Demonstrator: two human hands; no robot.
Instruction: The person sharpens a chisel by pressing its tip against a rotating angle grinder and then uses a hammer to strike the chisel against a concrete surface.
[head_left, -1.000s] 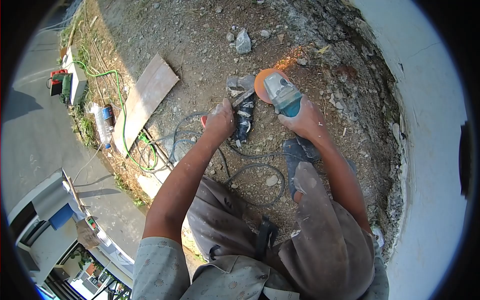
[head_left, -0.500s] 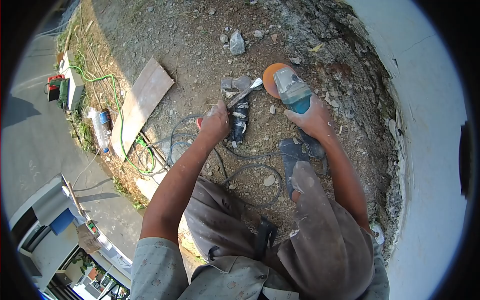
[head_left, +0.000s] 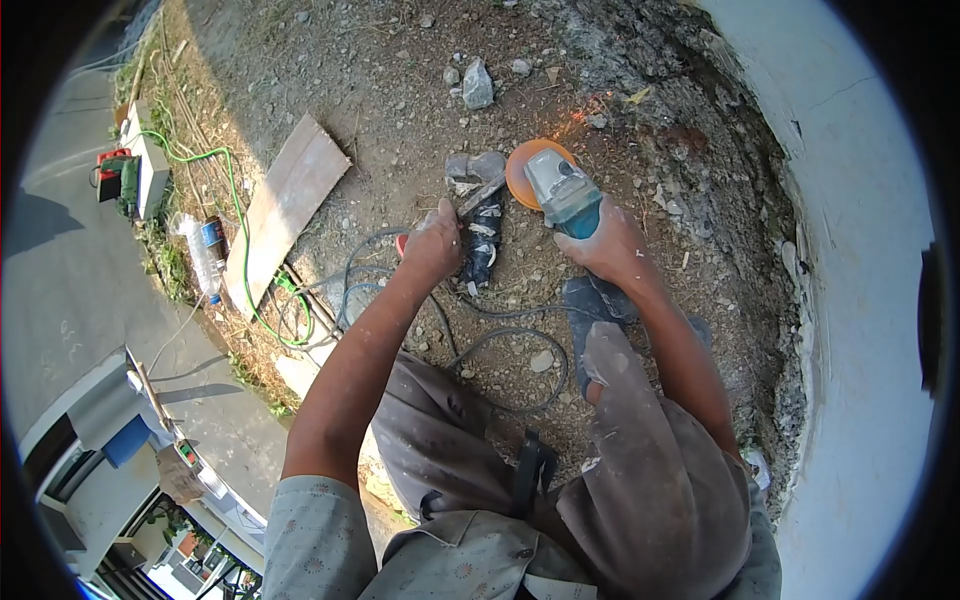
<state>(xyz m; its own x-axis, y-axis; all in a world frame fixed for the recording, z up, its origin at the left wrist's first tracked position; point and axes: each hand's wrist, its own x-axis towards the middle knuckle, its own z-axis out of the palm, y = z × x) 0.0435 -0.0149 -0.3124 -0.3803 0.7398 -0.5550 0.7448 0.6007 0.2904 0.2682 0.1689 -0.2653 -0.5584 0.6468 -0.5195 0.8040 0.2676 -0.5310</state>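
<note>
My right hand (head_left: 608,243) is wrapped round the teal and grey body of an angle grinder (head_left: 563,192). Its orange disc (head_left: 528,172) meets the end of a flat metal chisel (head_left: 484,197), and orange sparks (head_left: 582,118) fly off beyond it. My left hand (head_left: 433,243) grips the chisel, whose red handle end (head_left: 402,244) pokes out behind the fingers. Under the chisel, my dark shoe (head_left: 482,240), with pale strips across it, stands on the dirt. The other foot, in dark blue footwear (head_left: 585,310), is below the right hand.
A grey cable (head_left: 510,335) loops over the stony ground between my feet. At left lie a wooden board (head_left: 290,205), a green cord (head_left: 240,200) and plastic bottles (head_left: 200,255). A loose rock (head_left: 478,84) sits ahead. A white wall (head_left: 860,300) runs along the right.
The grinder has moved left, bringing its disc against the chisel's tip, which was apart from it before. Sparks now appear. My left hand has barely shifted.
</note>
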